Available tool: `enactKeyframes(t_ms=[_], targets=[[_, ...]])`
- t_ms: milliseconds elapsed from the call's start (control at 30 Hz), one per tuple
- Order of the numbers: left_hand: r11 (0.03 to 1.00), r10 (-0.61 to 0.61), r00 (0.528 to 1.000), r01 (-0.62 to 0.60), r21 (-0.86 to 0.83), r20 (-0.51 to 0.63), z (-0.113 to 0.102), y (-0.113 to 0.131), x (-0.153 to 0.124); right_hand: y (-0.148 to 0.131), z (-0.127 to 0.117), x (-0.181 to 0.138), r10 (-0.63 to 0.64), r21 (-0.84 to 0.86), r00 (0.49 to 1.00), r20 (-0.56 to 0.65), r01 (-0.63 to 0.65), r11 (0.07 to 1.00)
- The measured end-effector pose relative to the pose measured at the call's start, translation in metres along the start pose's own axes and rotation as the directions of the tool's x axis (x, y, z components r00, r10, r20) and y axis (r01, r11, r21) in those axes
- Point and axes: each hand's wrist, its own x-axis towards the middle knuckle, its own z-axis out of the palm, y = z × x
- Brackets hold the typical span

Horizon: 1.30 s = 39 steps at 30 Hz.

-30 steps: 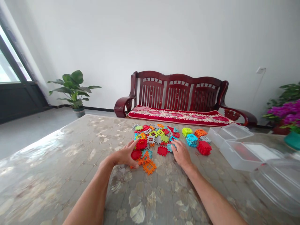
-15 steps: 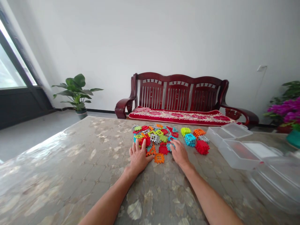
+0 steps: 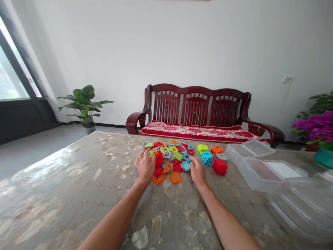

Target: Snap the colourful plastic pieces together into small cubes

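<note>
Loose interlocking plastic tiles lie in a mixed pile, among them a red tile (image 3: 158, 170), a grey window tile (image 3: 168, 155) and an orange window tile (image 3: 176, 177). My left hand (image 3: 145, 166) rests at the pile's left edge, fingers apart and bent over tiles there; its fingertips are partly hidden. At the right edge, my right hand (image 3: 198, 171) has thumb and forefinger closed on the rim of a blue tile (image 3: 186, 157). A solid light-blue tile (image 3: 185, 166) lies just left of that hand.
Sorted by colour, a green stack (image 3: 202, 149), a blue stack (image 3: 207, 158), an orange stack (image 3: 217, 150), a grey stack (image 3: 222, 157) and a red stack (image 3: 220, 166) stand to the right. Beyond them are a clear plastic box (image 3: 256, 178) and a transparent lid (image 3: 299, 201). A wooden bench (image 3: 196, 104) stands behind.
My left hand has moved left, uncovering red and orange tiles beside it. The right hand's fingers have closed on the blue tile. The view has tilted slightly.
</note>
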Motion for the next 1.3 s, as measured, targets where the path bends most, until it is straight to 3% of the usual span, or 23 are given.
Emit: enactKeyframes(t_ms=[67, 133, 233, 667, 1300], targets=[[0.997, -0.055, 0.998, 0.056, 0.049, -0.029, -0.001, -0.014, 0.004, 0.0, 0.001, 0.0, 0.013, 0.016, 1.0, 0.004, -0.013, 1.0], [0.992, -0.092, 0.996, 0.09, 0.084, 0.019, 0.0, -0.026, 0.007, 0.0, 0.001, -0.001, 0.019, 0.021, 1.0, 0.009, -0.019, 1.0], [0.994, -0.03, 0.996, 0.02, 0.103, 0.088, 0.004, -0.033, 0.008, -0.001, 0.001, -0.001, 0.019, 0.017, 1.0, 0.018, -0.019, 1.0], [0.982, 0.002, 0.979, -0.04, 0.184, 0.205, 0.013, -0.029, 0.011, 0.01, 0.003, -0.001, 0.066, 0.017, 0.997, -0.046, -0.066, 0.998], [0.979, 0.054, 0.978, -0.091, 0.181, 0.201, 0.014, -0.028, 0.008, 0.014, -0.01, 0.01, 0.077, -0.02, 0.991, 0.114, -0.075, 0.997]])
